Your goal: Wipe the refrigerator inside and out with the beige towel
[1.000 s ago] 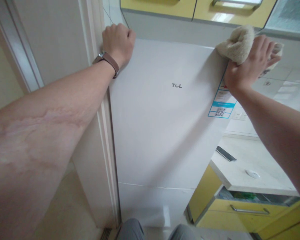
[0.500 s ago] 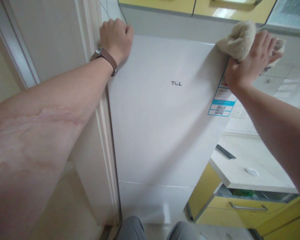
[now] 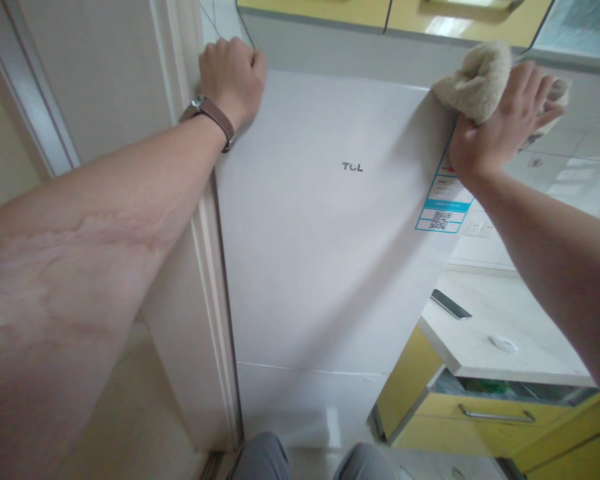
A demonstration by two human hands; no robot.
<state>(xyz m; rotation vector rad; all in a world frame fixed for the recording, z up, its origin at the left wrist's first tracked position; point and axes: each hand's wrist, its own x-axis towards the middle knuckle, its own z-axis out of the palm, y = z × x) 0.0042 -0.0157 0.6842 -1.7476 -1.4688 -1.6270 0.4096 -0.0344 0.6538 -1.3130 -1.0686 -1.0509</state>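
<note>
A white refrigerator point(image 3: 310, 240) with a TCL logo stands upright in front of me. At its top left corner my left hand point(image 3: 234, 80) is closed, knuckles up, wearing a brown-strapped watch point(image 3: 215, 117); its fingertips are curled out of sight. My right hand point(image 3: 505, 123) holds a beige fluffy towel point(image 3: 477, 83) at the top right corner. The towel bunches beside the thumb, and more of it shows past the fingers. Below that hand, a blue-and-white label point(image 3: 443, 210) with a QR code is stuck on the door, partly covered by the wrist.
A door frame point(image 3: 210, 267) runs close along the refrigerator's left side. Yellow wall cabinets point(image 3: 320, 8) hang above. On the right, a white counter point(image 3: 485, 347) carries a dark, flat object point(image 3: 451, 305) and a small white oval object point(image 3: 503, 343). Beneath is a yellow drawer point(image 3: 480, 427).
</note>
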